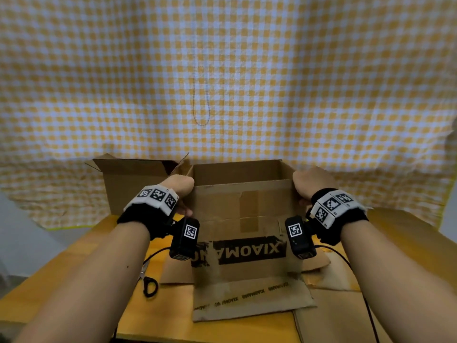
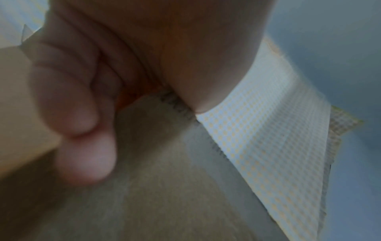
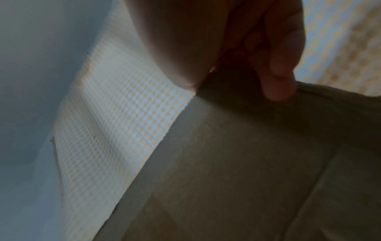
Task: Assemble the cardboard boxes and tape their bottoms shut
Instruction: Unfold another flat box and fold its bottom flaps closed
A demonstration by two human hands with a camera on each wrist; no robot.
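A brown cardboard box [image 1: 247,263] with upside-down black lettering stands on the yellow table [image 1: 74,256], its upper flaps raised and its lower front flap lying toward me. My left hand [image 1: 181,191] grips the box's upper left edge, fingers [image 2: 78,97] curled over the cardboard [image 2: 164,179]. My right hand [image 1: 309,186] grips the upper right edge, fingers [image 3: 278,73] hooked over the rim of the cardboard [image 3: 226,163]. A strip of old tape [image 1: 249,209] runs down the front panel.
A second open box [image 1: 133,186] stands behind on the left, touching the first. Black-handled scissors [image 1: 148,283] lie on the table at the box's left. Flat cardboard [image 1: 331,325] lies at the right front. A yellow checked cloth [image 1: 222,70] hangs behind.
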